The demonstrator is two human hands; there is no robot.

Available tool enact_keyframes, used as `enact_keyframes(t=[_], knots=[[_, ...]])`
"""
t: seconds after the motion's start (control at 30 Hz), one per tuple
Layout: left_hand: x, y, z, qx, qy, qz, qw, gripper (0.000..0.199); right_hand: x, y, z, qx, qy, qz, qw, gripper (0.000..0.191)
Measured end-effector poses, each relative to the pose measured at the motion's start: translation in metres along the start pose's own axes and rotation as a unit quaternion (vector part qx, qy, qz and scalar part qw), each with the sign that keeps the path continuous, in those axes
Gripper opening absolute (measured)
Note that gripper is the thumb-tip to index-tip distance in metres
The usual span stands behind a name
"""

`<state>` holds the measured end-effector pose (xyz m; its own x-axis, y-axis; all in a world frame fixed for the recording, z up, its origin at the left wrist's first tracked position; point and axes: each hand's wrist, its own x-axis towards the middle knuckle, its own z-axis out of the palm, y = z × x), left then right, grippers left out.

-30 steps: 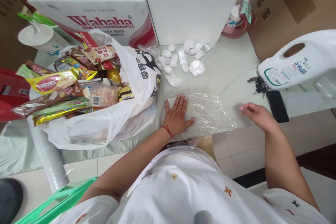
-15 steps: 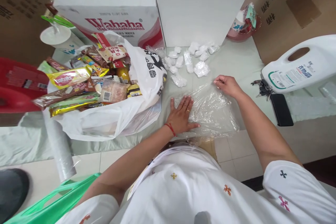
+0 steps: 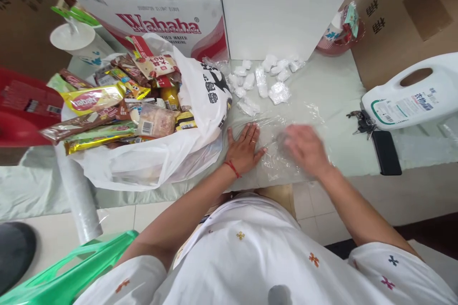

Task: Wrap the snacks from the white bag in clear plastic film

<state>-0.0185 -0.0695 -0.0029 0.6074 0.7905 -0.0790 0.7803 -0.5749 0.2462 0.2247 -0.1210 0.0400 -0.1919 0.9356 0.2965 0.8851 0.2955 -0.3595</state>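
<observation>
A thin sheet of clear plastic film (image 3: 282, 159) lies spread on the pale green cloth in front of me. My left hand (image 3: 245, 147) rests flat on its left part with the fingers spread, a ring and a red string bracelet showing. Over the film's right part is my right hand (image 3: 306, 147), smeared by motion, so its fingers cannot be made out. Just beyond the film sit several small white bundles (image 3: 279, 93) that look wrapped in clear film. Left of my left hand, a white plastic bag (image 3: 200, 105) is full of packaged snacks (image 3: 96, 102).
A white detergent bottle (image 3: 411, 95), keys (image 3: 363, 121) and a black phone (image 3: 387, 152) lie at the right. White boxes (image 3: 268, 19) stand along the back. A film roll (image 3: 77, 195) hangs over the left front edge, near a green bag (image 3: 71, 267) and a red jug (image 3: 25, 109).
My right hand has come down and slightly toward me from the film's lifted far corner. The film now lies flatter on the cloth. My left hand stays on it.
</observation>
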Motion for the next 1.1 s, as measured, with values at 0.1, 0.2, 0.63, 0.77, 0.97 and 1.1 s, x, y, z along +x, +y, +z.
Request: enact_keyframes(t=[0.1,0.2,0.63,0.77,0.97,1.1], knots=[[0.005,-0.005,-0.002,-0.020,-0.001,-0.006,1.000,0.066,-0.049,-0.053,0.023,0.079,-0.203,-0.130,0.967,0.053],[0.013,-0.008,-0.007,-0.039,-0.014,-0.016,0.999,0.063,-0.079,-0.073,0.035,0.125,-0.309,-0.146,0.931,0.062],[-0.001,0.055,-0.023,-0.061,0.052,0.033,0.996,0.057,-0.094,-0.078,0.027,0.137,-0.323,-0.113,0.930,0.057],[0.003,0.029,-0.001,-0.038,0.026,-0.030,0.998,0.068,-0.111,-0.078,0.020,0.147,-0.345,-0.095,0.922,0.055],[-0.008,0.017,0.007,-0.024,0.017,-0.012,0.999,0.087,-0.078,-0.064,-0.015,0.280,-0.348,-0.030,0.894,0.029],[-0.008,0.017,0.008,-0.033,0.022,-0.004,0.999,0.085,0.016,-0.072,-0.054,0.255,-0.203,0.072,0.943,0.029]])
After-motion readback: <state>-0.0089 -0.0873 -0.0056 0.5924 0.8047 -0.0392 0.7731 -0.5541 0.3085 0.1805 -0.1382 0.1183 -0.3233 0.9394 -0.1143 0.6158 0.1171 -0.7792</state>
